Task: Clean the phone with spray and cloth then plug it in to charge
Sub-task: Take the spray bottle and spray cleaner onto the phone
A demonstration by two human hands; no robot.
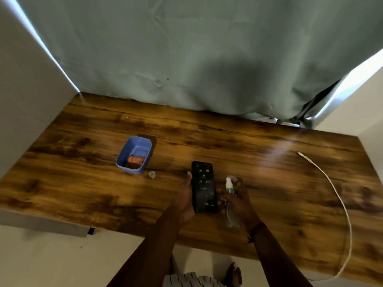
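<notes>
A black phone [203, 187] sits screen up in my left hand [184, 198], above the wooden table [103, 193]; pale droplets speckle its glass. My left fingers curl under its left edge. Just right of the phone, my right hand [238, 200] grips a small clear spray bottle [229, 195] with a white nozzle, a finger resting on top. An orange cloth [135, 161] lies folded inside a blue plastic tub [143, 146] at the left. A white charging cable [335, 193] curves along the table's right side, its plug end at the far right.
A small clear cap [152, 174] stands on the table between the tub and the phone. A grey-green curtain [186, 59] hangs behind the table. White walls flank both sides. My foot [235, 274] shows on the floor below the near edge.
</notes>
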